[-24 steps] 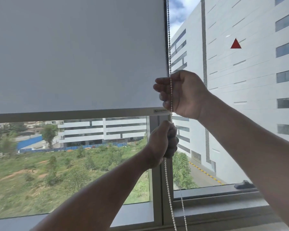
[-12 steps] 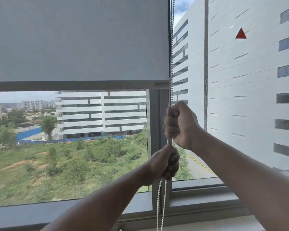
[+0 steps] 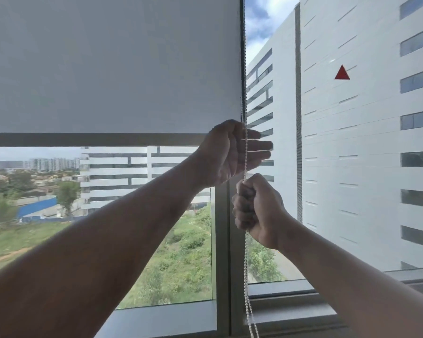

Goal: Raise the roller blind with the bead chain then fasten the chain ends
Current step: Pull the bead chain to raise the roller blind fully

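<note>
The top of the pale grey fabric roller blind [image 3: 112,67] is cut off by the upper edge of the frame, so its roller cannot be seen. Its dark grey bottom bar [image 3: 91,139] crosses the left half at mid height, and the bar's right end is hidden behind the left hand [image 3: 230,152]. Both forearms run out of the frame at the lower corners.

One white bead chain [image 3: 245,69] hangs down the blind's right edge, just right of centre. Two strands show near the bottom edge, where the loop is cut off; higher up they overlap and are hard to separate.

Two bare hands are in view. The left hand is at centre, palm turned toward the camera, fingers straight and pointing right, apart from each other. The chain passes in front of its palm; whether it touches cannot be told. The right hand [image 3: 257,208], just below it, is clenched in a fist round the chain, which enters at the top of the fist and leaves below it.

Behind stands one grey vertical window mullion [image 3: 222,252], partly covered by both hands. On the right pane is one small red triangle sticker [image 3: 342,73]. Through the glass are white buildings, green scrub and a blue fence.
</note>
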A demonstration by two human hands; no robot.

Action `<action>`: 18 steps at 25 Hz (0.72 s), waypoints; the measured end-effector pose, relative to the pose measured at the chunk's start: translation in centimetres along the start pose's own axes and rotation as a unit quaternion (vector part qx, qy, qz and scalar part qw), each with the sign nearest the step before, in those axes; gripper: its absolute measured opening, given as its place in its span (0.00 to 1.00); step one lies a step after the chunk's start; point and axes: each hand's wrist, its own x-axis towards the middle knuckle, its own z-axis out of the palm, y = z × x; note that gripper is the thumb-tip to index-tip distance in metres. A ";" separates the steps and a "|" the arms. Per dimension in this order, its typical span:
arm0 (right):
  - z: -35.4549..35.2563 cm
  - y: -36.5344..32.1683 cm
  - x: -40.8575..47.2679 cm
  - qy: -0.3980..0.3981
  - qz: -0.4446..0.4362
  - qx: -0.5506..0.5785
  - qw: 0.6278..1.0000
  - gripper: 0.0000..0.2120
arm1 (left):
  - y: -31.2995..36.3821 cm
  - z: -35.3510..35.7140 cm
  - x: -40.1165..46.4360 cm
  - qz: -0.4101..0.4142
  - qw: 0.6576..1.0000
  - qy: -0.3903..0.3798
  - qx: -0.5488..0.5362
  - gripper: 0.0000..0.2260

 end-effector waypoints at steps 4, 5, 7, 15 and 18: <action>0.5 0.1 -0.8 -0.011 -0.020 0.004 1.000 0.18 | 1.9 2.1 0.1 -0.019 0.999 -0.006 -0.026 0.26; 0.5 0.0 -0.9 -0.010 -0.023 0.001 1.000 0.18 | 2.0 2.5 -0.1 -0.014 0.999 -0.009 -0.033 0.25; 0.4 -0.2 -1.1 -0.003 -0.028 -0.005 1.000 0.18 | 1.5 3.1 -0.3 -0.003 0.999 -0.012 -0.051 0.21; -0.8 1.5 -1.8 -0.021 -0.015 -0.032 0.999 0.20 | -2.2 2.8 -0.2 0.061 0.994 0.028 -0.090 0.13; -1.7 3.6 -2.5 -0.032 0.023 -0.044 0.998 0.19 | -5.1 1.9 -0.6 0.065 0.993 0.031 -0.093 0.12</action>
